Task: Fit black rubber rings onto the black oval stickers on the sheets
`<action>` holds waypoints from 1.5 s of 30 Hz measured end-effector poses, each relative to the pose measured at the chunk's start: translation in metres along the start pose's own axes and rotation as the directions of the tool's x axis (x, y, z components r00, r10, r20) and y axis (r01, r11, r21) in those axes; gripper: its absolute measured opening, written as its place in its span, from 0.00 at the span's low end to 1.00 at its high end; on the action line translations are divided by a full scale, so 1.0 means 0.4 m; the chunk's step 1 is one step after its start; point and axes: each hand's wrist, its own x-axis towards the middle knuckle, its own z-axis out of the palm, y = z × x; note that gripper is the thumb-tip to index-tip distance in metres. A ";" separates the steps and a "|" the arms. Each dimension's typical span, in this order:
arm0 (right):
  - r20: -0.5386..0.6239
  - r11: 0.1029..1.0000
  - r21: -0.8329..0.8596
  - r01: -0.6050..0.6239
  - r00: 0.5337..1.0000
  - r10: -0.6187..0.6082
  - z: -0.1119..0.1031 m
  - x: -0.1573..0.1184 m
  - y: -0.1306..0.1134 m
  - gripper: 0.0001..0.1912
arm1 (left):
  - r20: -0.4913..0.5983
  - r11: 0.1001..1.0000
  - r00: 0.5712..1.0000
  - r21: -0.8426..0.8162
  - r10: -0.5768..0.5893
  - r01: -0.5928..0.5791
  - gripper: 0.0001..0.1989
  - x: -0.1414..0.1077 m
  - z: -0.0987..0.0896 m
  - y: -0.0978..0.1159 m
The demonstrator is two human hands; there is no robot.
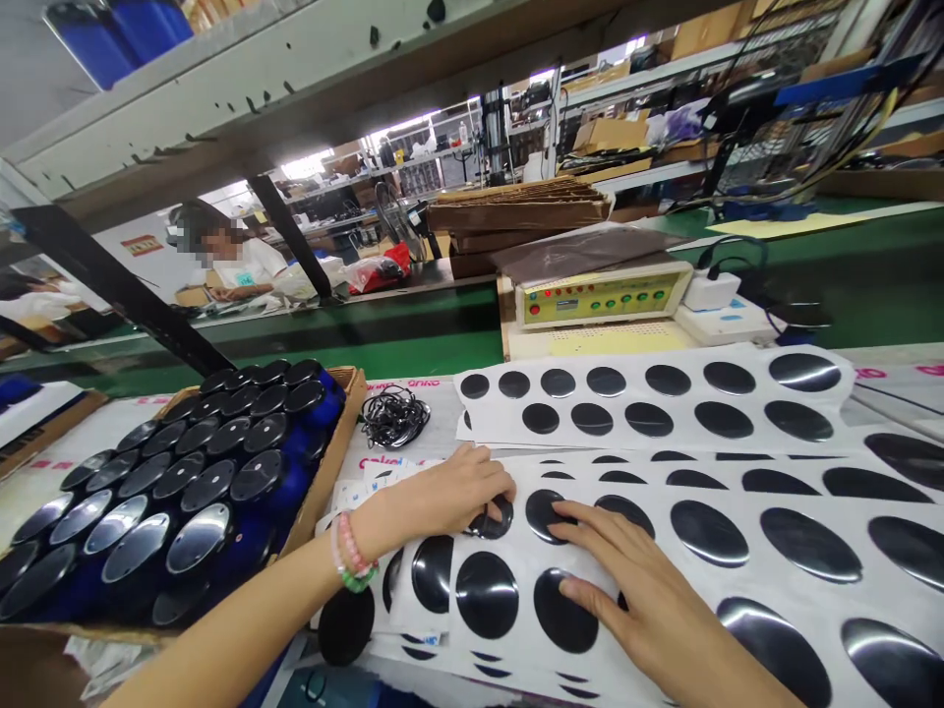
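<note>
White sheets [664, 590] carrying rows of glossy black discs lie in a stack before me. My left hand [464, 489], with a beaded bracelet [352, 556] at the wrist, bends its fingers round the edge of one black disc [496, 519] on the top sheet. My right hand [616, 565] rests with its fingers spread, the fingertips on a neighbouring black disc [542, 516] and the thumb over the disc [564, 612] below it. Another sheet with two rows of discs [605, 382] lies behind.
An open carton [346, 413] of blue items with round black tops stands at left. A tangle of black cords [394, 417] lies behind my left hand. A control box [601, 298] and a white plug [712, 291] are at the back. A person [243, 265] sits beyond.
</note>
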 end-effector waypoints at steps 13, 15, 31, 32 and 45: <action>-0.039 0.999 -0.029 -0.020 0.999 0.019 0.010 -0.002 0.004 0.17 | -0.223 0.964 0.964 0.250 0.142 -0.084 0.08 -0.023 0.037 -0.016; -0.022 0.999 -0.024 -0.029 0.999 0.028 0.009 -0.002 0.004 0.17 | -0.232 0.974 0.966 0.218 0.113 -0.062 0.06 -0.030 0.032 -0.008; 0.034 0.999 0.037 -0.019 0.999 0.018 0.004 0.006 0.001 0.18 | -0.246 0.918 0.943 -0.378 -0.225 0.121 0.24 -0.153 0.019 0.142; 0.035 0.999 0.038 -0.021 0.999 0.020 0.003 0.005 0.000 0.18 | -0.155 0.952 0.968 -0.267 -0.196 0.150 0.30 -0.140 0.027 0.148; 0.041 0.998 0.048 -0.050 0.998 0.048 -0.001 0.002 0.005 0.17 | -0.081 0.962 0.960 -0.064 -0.269 0.264 0.11 -0.092 0.069 0.126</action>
